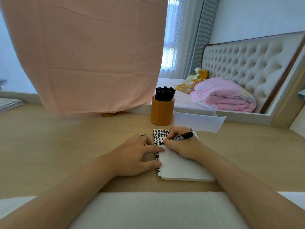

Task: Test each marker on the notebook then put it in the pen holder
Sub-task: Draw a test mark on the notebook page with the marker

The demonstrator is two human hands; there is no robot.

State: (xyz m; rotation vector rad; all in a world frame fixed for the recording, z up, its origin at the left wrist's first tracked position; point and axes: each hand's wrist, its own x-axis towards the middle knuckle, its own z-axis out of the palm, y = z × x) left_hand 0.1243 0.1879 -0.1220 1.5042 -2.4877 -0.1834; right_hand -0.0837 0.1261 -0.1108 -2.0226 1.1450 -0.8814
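Note:
A white notebook [179, 169] lies open on the wooden desk, its upper part filled with rows of black marks. My right hand [183, 146] grips a black marker [182, 137], tip down on the page at the end of the marks. My left hand [133, 156] rests flat at the notebook's left edge, thumb and a fingertip on the page; a small black object, seemingly the cap [143, 135], peeks out from behind its fingers. An orange pen holder [162, 112] stands just behind the notebook, with several black markers [165, 93] upright in it.
A white plastic tray [198, 123] sits to the right of the holder. A pink cloth [92, 55] hangs over the desk's back left, a gold lid [108, 114] under its hem. Stacked papers [9, 104] lie far left. The desk's front edge [156, 190] runs below my forearms.

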